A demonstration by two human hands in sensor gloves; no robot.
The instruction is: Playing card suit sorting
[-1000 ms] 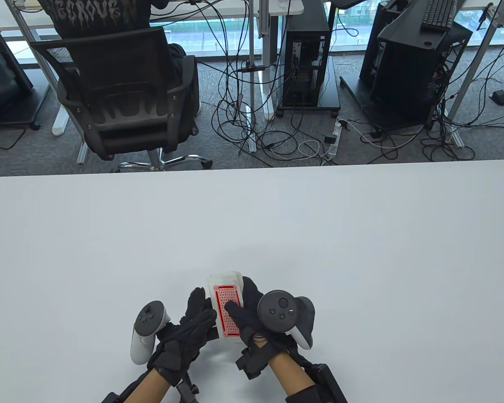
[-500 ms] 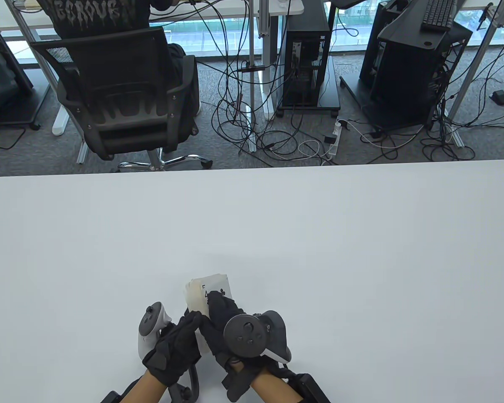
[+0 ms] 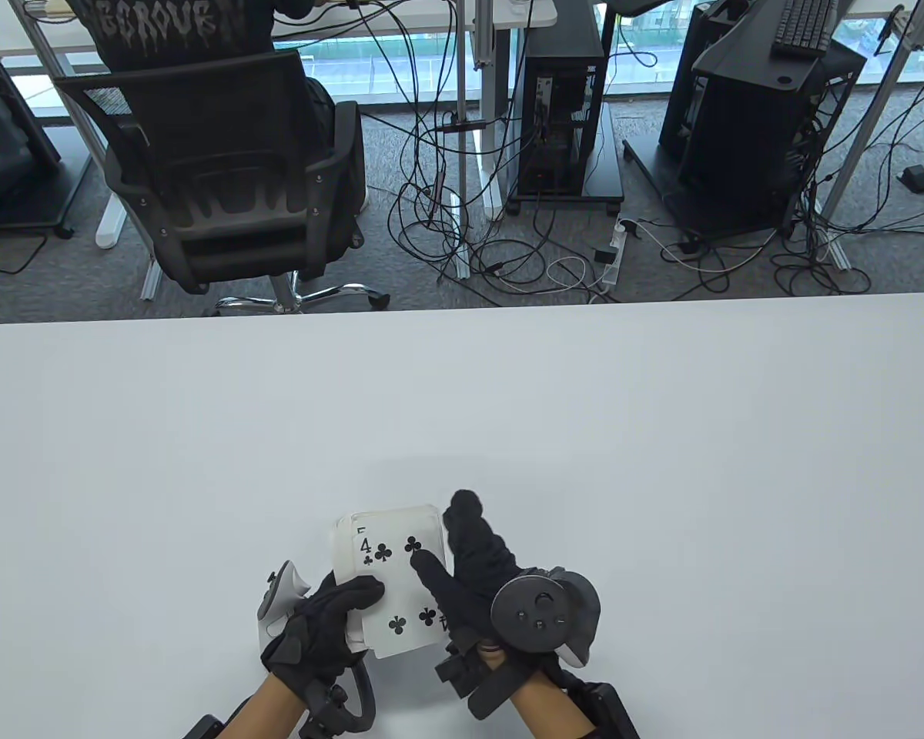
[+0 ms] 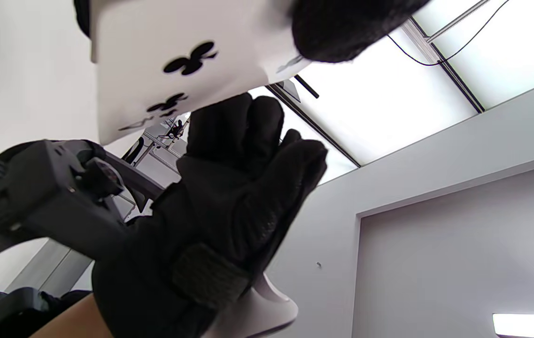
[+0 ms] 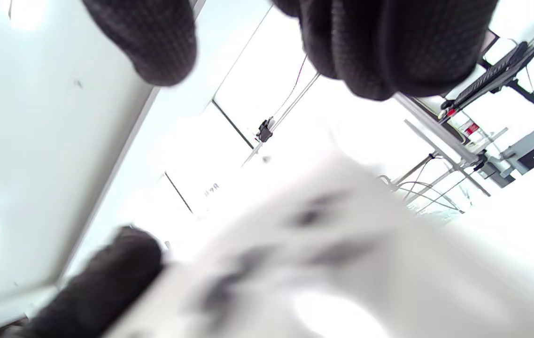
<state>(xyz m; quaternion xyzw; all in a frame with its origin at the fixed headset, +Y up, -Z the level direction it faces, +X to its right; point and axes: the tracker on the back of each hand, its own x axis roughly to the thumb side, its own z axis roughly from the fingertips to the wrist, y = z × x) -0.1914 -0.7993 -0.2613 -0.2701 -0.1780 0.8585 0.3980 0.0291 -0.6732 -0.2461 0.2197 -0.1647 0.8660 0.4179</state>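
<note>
A face-up deck of playing cards point(image 3: 389, 518) is held low over the white table point(image 3: 662, 462) near its front edge. My left hand point(image 3: 339, 608) grips the deck from the left, thumb on top. The top card, a four of clubs point(image 3: 396, 596), sits shifted toward me off the deck. My right hand point(image 3: 450, 550) pinches this card at its right side, thumb on its face, the other fingers stretched along its edge. The left wrist view shows the card's club pips point(image 4: 177, 61) close up. In the right wrist view the card point(image 5: 318, 244) is a blur.
Beyond the table's far edge a person sits in a black office chair point(image 3: 223, 177). Computer towers point(image 3: 562, 115) and loose cables point(image 3: 508, 254) lie on the floor there.
The deck was turned from red back up to face up. The four of clubs has since slid off the top toward me under my right thumb, and the right hand moved right.
</note>
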